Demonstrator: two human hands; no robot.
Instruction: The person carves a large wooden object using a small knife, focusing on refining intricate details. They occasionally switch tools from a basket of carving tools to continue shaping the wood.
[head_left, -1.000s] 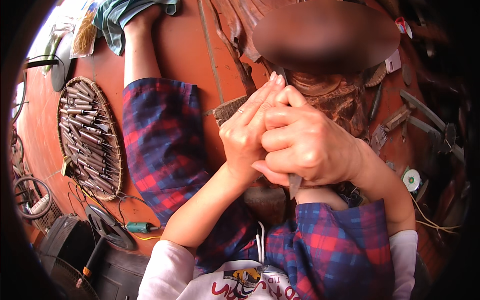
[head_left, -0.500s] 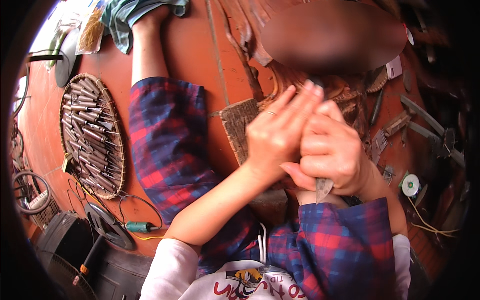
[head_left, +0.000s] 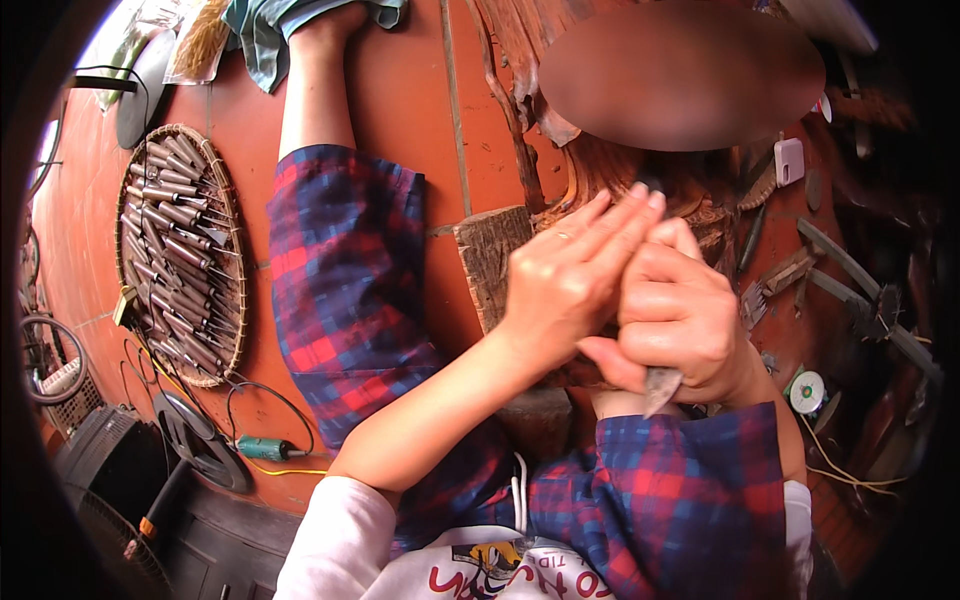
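My right hand (head_left: pixel 675 310) is closed in a fist around a tool whose flat, pointed metal blade (head_left: pixel 661 391) sticks out below the fist toward me. The rest of this tool is hidden in the fist. Against the fist's left side rests my left hand (head_left: pixel 565 280), its fingers stretched out and pointing away from me, a ring on one of them. Both hands are over a carved, reddish-brown wood piece (head_left: pixel 590 172), largely hidden by the hands and a blurred patch. A rough wooden block (head_left: pixel 490 265) lies left of my left hand.
On the left, a woven oval basket (head_left: pixel 238 300) holds many wooden-handled carving tools (head_left: pixel 170 230). Below it lie a green power tool (head_left: pixel 265 447) and cables. To the right are a spool (head_left: pixel 806 392), metal bars (head_left: pixel 843 255) and a white case (head_left: pixel 789 160). My checkered-clad legs frame the work.
Both hands appear slightly lower and further right, still together. The surroundings have shifted in the view, and the blade tip is tilted a bit differently.
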